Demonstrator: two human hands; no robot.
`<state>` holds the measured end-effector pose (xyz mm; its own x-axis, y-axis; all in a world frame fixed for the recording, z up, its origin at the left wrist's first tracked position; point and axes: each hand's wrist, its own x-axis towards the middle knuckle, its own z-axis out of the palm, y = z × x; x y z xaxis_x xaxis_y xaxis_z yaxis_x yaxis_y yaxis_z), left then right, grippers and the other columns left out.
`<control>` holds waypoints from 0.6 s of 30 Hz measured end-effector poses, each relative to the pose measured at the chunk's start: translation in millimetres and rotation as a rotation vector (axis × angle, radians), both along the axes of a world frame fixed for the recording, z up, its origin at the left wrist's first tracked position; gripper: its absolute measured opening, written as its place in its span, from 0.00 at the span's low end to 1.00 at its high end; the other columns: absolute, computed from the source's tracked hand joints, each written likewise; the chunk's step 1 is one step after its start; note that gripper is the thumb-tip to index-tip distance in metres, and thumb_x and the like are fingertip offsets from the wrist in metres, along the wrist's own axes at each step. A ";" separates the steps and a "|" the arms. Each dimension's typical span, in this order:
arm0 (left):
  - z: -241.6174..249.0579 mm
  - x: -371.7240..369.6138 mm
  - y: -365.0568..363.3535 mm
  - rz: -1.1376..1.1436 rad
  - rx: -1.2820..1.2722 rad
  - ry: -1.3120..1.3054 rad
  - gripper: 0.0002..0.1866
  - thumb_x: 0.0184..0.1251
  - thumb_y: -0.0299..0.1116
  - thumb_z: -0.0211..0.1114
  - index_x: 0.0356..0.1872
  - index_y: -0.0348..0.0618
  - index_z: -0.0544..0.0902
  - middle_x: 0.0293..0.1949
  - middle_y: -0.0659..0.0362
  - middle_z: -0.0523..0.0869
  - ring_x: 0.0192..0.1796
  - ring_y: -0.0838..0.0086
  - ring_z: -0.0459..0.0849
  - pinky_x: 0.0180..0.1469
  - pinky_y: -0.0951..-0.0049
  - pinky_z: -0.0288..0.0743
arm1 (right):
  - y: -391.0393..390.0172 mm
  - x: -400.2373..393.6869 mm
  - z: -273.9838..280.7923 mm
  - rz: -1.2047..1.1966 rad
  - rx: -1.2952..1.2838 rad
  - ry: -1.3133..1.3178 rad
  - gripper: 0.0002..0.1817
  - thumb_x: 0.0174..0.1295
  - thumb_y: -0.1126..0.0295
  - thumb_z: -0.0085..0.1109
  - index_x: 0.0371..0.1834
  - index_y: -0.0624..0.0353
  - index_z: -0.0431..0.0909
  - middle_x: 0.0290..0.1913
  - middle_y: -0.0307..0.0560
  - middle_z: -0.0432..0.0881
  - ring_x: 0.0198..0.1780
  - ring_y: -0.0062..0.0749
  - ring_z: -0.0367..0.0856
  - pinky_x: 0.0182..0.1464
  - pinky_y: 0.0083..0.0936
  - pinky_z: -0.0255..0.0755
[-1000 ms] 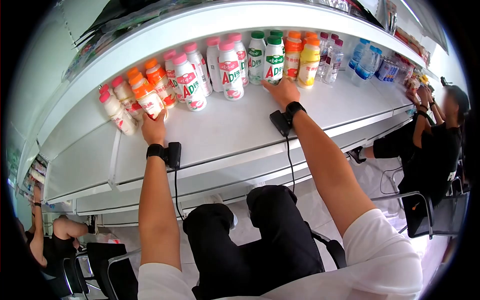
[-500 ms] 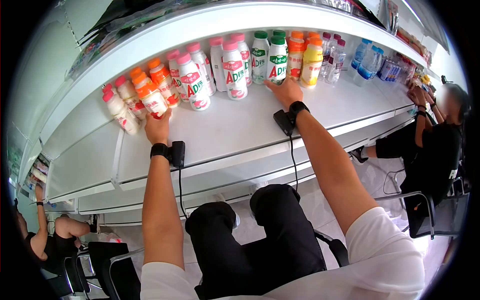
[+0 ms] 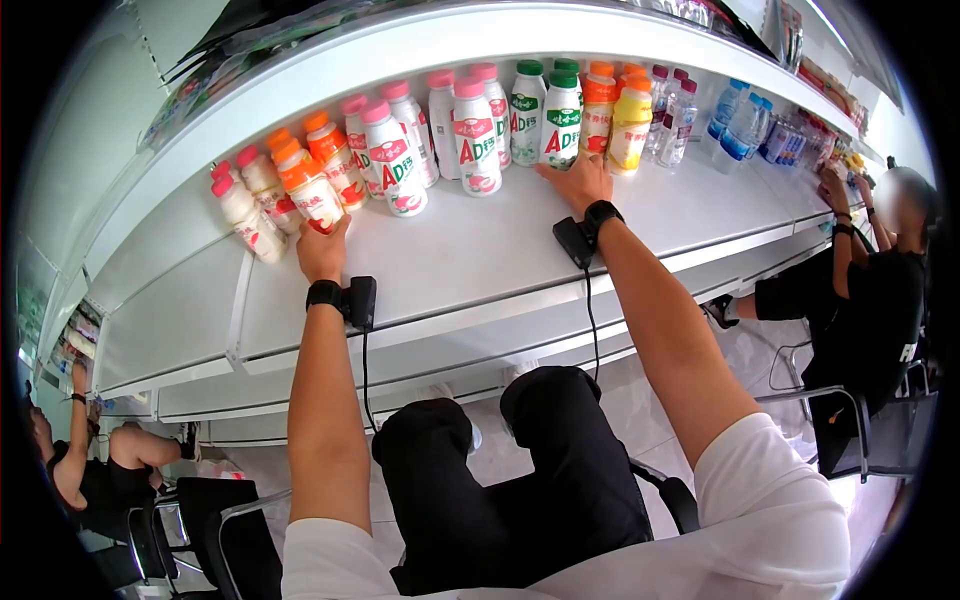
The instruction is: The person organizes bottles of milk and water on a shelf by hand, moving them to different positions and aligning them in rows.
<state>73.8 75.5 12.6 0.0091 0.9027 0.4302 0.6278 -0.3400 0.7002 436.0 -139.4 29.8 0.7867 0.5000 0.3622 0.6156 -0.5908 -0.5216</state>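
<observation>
White shelf (image 3: 450, 265), bottles upright, closely set. Left hand (image 3: 322, 252): at foot of orange-capped bottle (image 3: 315, 197); cannot tell whether grip is closed. Right hand (image 3: 580, 186): grip parted, at foot of green-capped bottle (image 3: 562, 130). Risk: low sideways push, toppling neighbours.

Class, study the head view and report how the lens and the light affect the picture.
Head view: strong wide-angle distortion bows the upper shelf edge into an arc, with black corners; bright light washes that edge pale; the "AD" on the front green-capped bottle reads clearly, while the head of the seated person at right is blurred.
</observation>
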 end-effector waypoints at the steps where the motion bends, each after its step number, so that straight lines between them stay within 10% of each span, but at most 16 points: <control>1: -0.9 0.0 0.7 0.004 -0.003 -0.003 0.34 0.53 0.55 0.77 0.49 0.34 0.80 0.46 0.45 0.89 0.50 0.54 0.88 0.54 0.60 0.79 | -0.3 0.3 0.8 0.003 -0.017 0.000 0.46 0.47 0.34 0.69 0.57 0.65 0.80 0.61 0.60 0.75 0.65 0.54 0.71 0.65 0.41 0.68; 18: -7.7 -1.4 9.0 0.003 0.031 -0.022 0.34 0.50 0.53 0.78 0.48 0.33 0.80 0.43 0.43 0.89 0.47 0.51 0.89 0.51 0.57 0.81 | 1.4 5.1 -3.4 0.021 -0.057 -0.016 0.44 0.50 0.31 0.66 0.53 0.65 0.83 0.62 0.60 0.76 0.66 0.55 0.71 0.66 0.42 0.68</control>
